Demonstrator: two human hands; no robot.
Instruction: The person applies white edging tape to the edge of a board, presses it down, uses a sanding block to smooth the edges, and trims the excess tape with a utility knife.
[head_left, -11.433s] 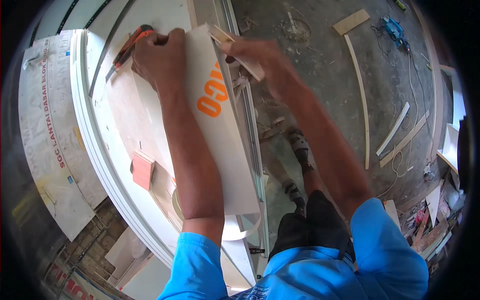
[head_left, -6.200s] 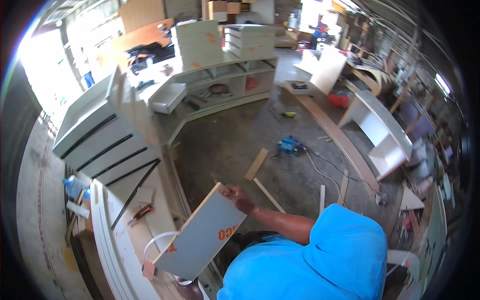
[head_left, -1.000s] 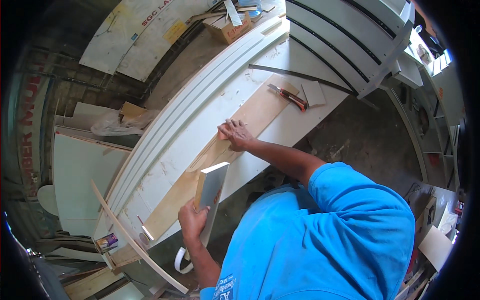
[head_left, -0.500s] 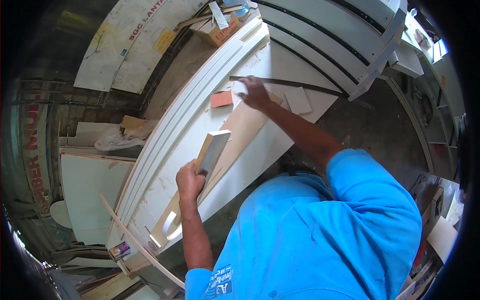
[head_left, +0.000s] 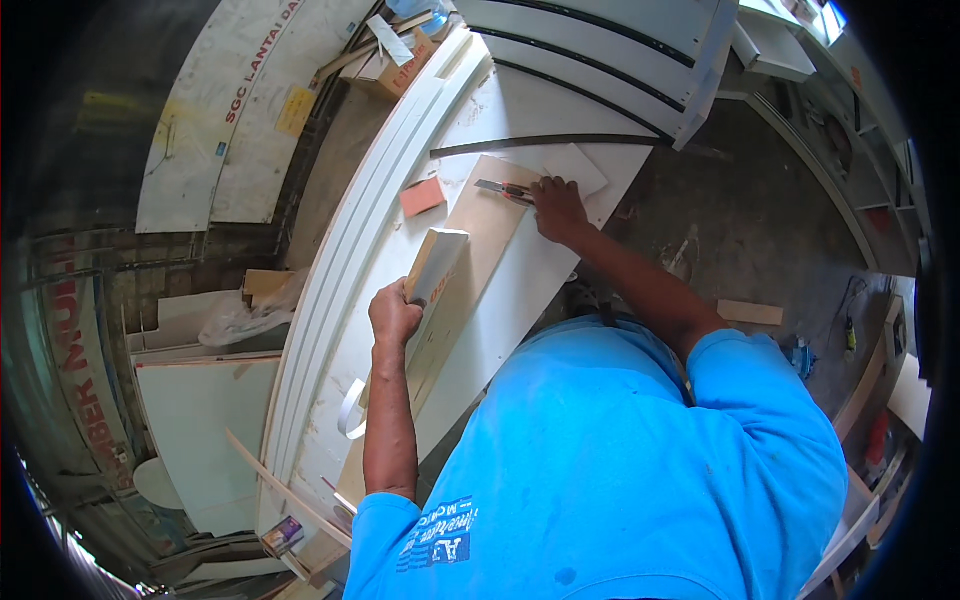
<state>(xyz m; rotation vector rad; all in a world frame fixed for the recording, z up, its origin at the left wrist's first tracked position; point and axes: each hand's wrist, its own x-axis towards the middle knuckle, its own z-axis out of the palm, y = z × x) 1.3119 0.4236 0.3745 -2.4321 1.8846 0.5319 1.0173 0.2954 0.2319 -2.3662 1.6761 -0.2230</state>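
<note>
Closed around a narrow board with a white face is my left hand; the board stands tilted above a long plywood strip. A cutter knife is in my right hand, over the strip's far end, its blade extended and pointing left. Beside that hand lies a white flat piece, partly hidden by it. An orange-red block rests left of the strip. Near my left forearm a curled white band sits at the strip's edge.
The white work panel carries long white rails along its left. A dark metal strip crosses its far part. White panels with black runners stand beyond. A thin wooden strip and small box are at the near left.
My right hand has moved right and nearer from beside the dark metal strip, and now shows the cutter knife. My left hand keeps hold of the board. The whole view has shifted.
</note>
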